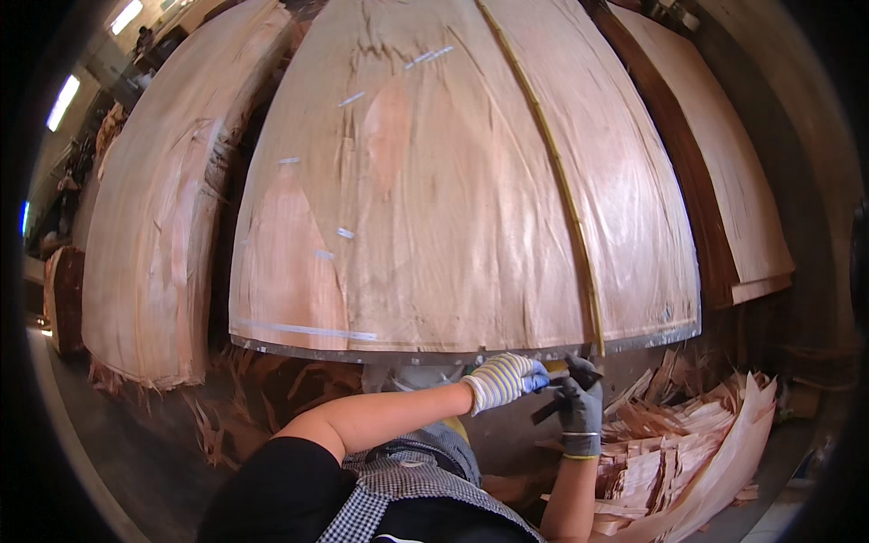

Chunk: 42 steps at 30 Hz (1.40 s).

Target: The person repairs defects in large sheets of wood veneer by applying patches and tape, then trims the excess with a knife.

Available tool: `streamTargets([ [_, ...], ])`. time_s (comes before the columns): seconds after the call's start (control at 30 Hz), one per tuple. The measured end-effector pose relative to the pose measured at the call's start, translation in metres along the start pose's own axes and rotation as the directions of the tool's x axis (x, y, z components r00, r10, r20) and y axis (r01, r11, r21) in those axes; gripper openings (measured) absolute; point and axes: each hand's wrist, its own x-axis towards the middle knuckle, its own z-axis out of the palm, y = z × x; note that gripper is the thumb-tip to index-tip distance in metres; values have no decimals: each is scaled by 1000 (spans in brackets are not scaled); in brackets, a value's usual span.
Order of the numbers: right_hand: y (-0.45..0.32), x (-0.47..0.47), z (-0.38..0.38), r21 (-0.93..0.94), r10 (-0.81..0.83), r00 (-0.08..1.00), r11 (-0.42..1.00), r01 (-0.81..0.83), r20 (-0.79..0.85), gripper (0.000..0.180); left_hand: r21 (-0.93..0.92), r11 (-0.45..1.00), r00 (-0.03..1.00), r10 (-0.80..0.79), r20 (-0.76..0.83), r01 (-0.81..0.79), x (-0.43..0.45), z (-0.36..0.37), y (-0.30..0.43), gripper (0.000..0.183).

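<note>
My left hand [509, 381], in a striped knit glove with blue-coated fingers, reaches across to my right hand just below the near edge of the veneer stack. Its fingers pinch a small pale piece [558, 377], too small to identify. My right hand [581, 410], in a grey glove, is closed around a dark hand tool [545, 411]; its exact kind cannot be told. In front of me lies a broad wood veneer sheet [434, 237], with short strips of white tape [345, 233] on it. A thin bamboo stick [560, 173] runs lengthwise over the sheet's right part.
A second veneer stack [153, 251] stands to the left across a dark gap. Another stack [730, 156] is at the right. Torn veneer scraps [679, 441] pile up beside my right arm, and more scraps [217, 421] lie under the left side.
</note>
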Motion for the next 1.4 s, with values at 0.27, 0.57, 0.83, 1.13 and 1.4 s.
streamTargets([
  [0.27, 32, 101, 53, 302, 178, 977, 931, -207, 119, 25, 777, 607, 979, 7, 206, -168, -43, -87, -27, 23],
  [0.57, 24, 227, 288, -767, 300, 924, 641, -10, 238, 16, 265, 904, 763, -95, -640, 335, -43, -322, -120, 48],
  [0.83, 64, 305, 399, -966, 186, 952, 135, 221, 244, 32, 721, 556, 796, 163, -582, 413, -12, -361, -154, 59],
  [1.13, 64, 307, 360, -946, 18, 969, -213, 245, 247, 29, 779, 588, 856, 269, -442, 217, 8, -356, -160, 47],
  [1.4, 41, 309, 319, -841, -160, 866, -374, 391, 474, 16, 769, 631, 887, 291, -359, 105, 10, -349, -163, 45],
])
